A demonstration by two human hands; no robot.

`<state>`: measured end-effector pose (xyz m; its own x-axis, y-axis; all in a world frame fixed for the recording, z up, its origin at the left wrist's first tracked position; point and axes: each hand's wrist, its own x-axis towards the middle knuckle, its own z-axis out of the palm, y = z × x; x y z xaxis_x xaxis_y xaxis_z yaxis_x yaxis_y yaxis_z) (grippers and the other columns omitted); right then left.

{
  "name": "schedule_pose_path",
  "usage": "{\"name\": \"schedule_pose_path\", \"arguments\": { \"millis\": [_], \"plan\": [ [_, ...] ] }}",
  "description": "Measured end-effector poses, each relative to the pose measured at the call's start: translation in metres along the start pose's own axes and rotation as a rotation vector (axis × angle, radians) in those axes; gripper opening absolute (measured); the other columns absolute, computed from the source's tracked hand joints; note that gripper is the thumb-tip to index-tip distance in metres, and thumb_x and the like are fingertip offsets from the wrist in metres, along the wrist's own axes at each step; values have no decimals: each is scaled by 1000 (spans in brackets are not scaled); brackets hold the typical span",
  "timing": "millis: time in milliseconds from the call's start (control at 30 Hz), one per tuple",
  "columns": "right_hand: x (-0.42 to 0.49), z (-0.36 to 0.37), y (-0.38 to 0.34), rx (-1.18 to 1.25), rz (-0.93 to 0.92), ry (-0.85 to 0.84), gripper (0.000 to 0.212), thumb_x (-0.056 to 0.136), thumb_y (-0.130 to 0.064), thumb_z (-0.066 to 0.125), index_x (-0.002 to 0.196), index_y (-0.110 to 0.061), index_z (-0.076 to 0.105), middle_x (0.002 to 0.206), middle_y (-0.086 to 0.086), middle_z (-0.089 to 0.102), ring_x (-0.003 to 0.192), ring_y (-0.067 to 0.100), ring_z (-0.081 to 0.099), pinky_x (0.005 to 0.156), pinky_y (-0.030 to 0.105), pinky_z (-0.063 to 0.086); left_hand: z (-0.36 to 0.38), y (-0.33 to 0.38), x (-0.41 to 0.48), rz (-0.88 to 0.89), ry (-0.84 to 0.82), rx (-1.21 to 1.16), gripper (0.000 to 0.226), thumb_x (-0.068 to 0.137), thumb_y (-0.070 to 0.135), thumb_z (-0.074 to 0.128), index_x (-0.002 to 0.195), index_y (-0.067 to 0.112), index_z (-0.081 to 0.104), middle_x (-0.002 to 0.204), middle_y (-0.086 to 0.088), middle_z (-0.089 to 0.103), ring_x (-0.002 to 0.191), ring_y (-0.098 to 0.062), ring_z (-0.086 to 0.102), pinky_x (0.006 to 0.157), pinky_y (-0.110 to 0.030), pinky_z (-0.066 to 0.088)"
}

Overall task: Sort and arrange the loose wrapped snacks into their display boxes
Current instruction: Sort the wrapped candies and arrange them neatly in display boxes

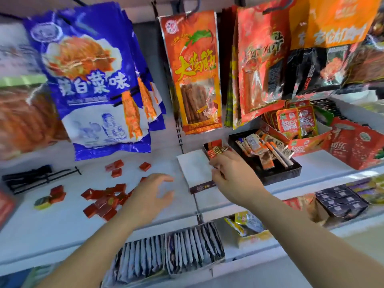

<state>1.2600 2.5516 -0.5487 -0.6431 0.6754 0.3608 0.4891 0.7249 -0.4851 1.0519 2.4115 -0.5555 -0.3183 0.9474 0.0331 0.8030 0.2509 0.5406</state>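
Note:
Several small red wrapped snacks (101, 201) lie loose on the white shelf (62, 227), with a few more (116, 168) farther back. My left hand (150, 197) hovers over the right end of that pile, fingers loosely spread, holding nothing. My right hand (232, 177) reaches into a narrow white display box (194, 168) and pinches a small red and gold wrapped snack (216, 151) at the box's far end, where a few of the same snacks stand.
A black tray (276, 173) of stick snacks sits right of the white box, with a red carton (305, 144) behind it. Large snack bags (89, 80) hang above. Black clips (27, 178) lie at the shelf's left. Boxes of grey sachets (176, 252) fill the lower shelf.

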Motion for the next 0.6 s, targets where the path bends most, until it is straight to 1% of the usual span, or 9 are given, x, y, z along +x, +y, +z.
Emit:
{"name": "schedule_pose_path", "arguments": {
  "millis": [67,100,167,267,367,433,500,567,600],
  "plan": [
    [1,20,-33,31,-49,-99,30,97,-25,53,124,-15,62,121,4,57,110,25,55,87,38,49,-14,-34,-26,-44,-29,136,49,94,40,62,140,32,48,150,9,40,137,-12,35,110,-27,29],
    [2,34,-48,36,-67,-168,34,98,-27,51,130,-16,58,127,4,54,114,25,53,92,38,48,-21,-49,-36,-84,-52,208,57,94,44,59,146,33,39,158,6,30,143,-17,25,117,-33,23],
    [3,63,-75,-26,-116,-307,46,99,-35,49,144,-21,45,142,3,44,128,26,43,103,40,42,-31,-76,-54,-134,-72,361,73,94,55,52,155,36,18,165,5,6,150,-22,5,122,-41,13],
    [9,104,-105,-166,-194,-457,63,98,-46,45,155,-29,24,157,2,27,140,29,28,112,44,33,-38,-113,-80,-186,-132,468,83,94,65,40,156,37,-8,163,8,-19,151,-22,-11,123,-47,7],
    [15,136,-128,-259,-287,-557,70,98,-56,38,157,-35,7,165,-1,8,149,27,11,119,47,19,-45,-145,-100,-195,-217,477,80,94,68,31,147,48,-26,158,12,-30,150,-17,-19,123,-50,4],
    [16,153,-139,-302,-365,-601,71,98,-60,32,157,-39,-1,167,-5,-2,152,25,1,121,46,12,-51,-162,-108,-167,-200,459,77,94,70,31,140,58,-29,159,15,-28,149,-14,-21,123,-50,5],
    [15,165,-145,-334,-398,-623,69,99,-62,28,156,-40,-5,166,-5,-8,152,25,-5,122,46,9,-56,-175,-114,-151,-156,413,76,93,70,36,140,63,-23,161,15,-24,149,-13,-20,123,-49,6],
    [15,173,-142,-346,-397,-599,69,98,-64,24,156,-40,-5,167,-4,-7,152,26,-4,122,46,10,-61,-185,-116,-140,-126,372,76,91,70,40,143,63,-15,162,15,-21,149,-12,-20,124,-46,7],
    [15,175,-139,-349,-397,-572,69,97,-66,24,156,-40,0,167,-3,-2,152,27,0,122,46,12,-63,-189,-118,-140,-113,348,76,91,69,42,145,62,-10,162,15,-18,149,-11,-19,124,-43,6]
  ]
}}
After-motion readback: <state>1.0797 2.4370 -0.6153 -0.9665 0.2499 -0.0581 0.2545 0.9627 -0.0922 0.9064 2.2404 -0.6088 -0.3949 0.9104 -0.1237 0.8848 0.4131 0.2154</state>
